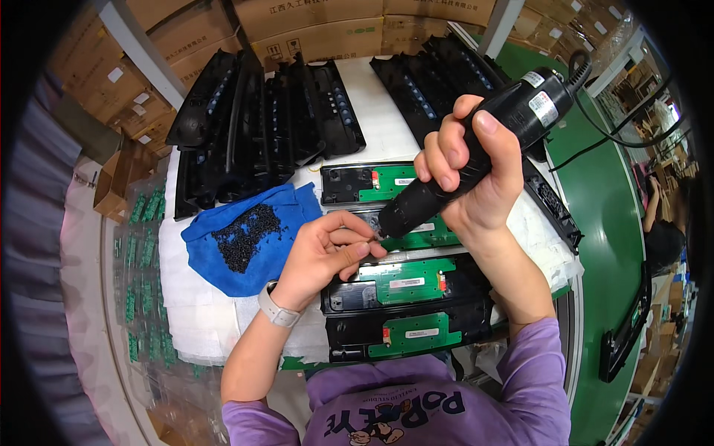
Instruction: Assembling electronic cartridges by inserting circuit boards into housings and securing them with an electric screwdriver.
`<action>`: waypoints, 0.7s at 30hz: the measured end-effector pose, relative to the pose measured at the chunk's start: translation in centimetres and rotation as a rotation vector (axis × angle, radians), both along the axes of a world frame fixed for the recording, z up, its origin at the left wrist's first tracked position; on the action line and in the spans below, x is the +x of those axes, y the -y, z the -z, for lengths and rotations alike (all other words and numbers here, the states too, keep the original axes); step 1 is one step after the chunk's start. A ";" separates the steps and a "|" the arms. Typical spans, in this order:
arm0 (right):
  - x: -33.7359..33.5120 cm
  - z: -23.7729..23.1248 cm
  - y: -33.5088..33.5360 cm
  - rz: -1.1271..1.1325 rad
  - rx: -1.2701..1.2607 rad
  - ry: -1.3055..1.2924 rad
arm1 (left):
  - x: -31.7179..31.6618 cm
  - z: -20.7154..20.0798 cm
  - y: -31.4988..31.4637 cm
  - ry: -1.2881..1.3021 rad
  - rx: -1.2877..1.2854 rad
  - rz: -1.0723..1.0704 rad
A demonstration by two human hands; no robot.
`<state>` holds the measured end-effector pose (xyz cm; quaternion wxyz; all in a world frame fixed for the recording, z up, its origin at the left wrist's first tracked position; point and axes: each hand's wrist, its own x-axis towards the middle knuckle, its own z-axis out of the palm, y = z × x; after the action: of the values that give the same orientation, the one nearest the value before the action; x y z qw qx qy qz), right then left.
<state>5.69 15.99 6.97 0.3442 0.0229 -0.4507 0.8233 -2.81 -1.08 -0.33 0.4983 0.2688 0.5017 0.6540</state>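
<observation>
My left hand [327, 249] pinches something tiny at the tip of the black electric screwdriver [468, 149]; my right hand [472, 167] grips its textured barrel, long axis slanting, tip down-left over green-boarded black housings [405, 282], cord end up-right

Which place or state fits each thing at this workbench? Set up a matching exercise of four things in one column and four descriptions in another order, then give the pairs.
Things
1. Electric screwdriver
2. Pile of black screws
3. Green circuit board
4. White wristwatch

Descriptions
A. On the blue cloth
B. Worn on the left wrist
C. Gripped in the right hand
D. Seated in a black plastic housing

Pairs: 1-C, 2-A, 3-D, 4-B
</observation>
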 end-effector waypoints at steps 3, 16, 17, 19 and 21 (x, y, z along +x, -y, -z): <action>-0.1 0.1 0.1 0.062 -0.064 0.022 | -0.1 0.1 0.0 0.022 -0.006 -0.021; -0.3 0.4 0.1 0.132 -0.161 -0.002 | -0.1 0.6 -0.2 0.092 0.055 -0.075; -0.3 0.4 0.0 0.095 -0.194 -0.035 | -0.2 0.6 -0.2 0.092 0.054 -0.063; -0.2 0.5 -0.2 0.058 -0.139 -0.011 | -0.3 0.6 -0.2 0.017 0.004 -0.135; -0.2 0.7 -0.5 0.023 -0.085 0.015 | -0.5 0.8 -0.3 -0.059 -0.044 -0.269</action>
<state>5.46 16.52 6.30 0.3508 -0.0032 -0.4182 0.8379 -3.31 -0.76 -1.09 0.3970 0.2074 0.5619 0.6955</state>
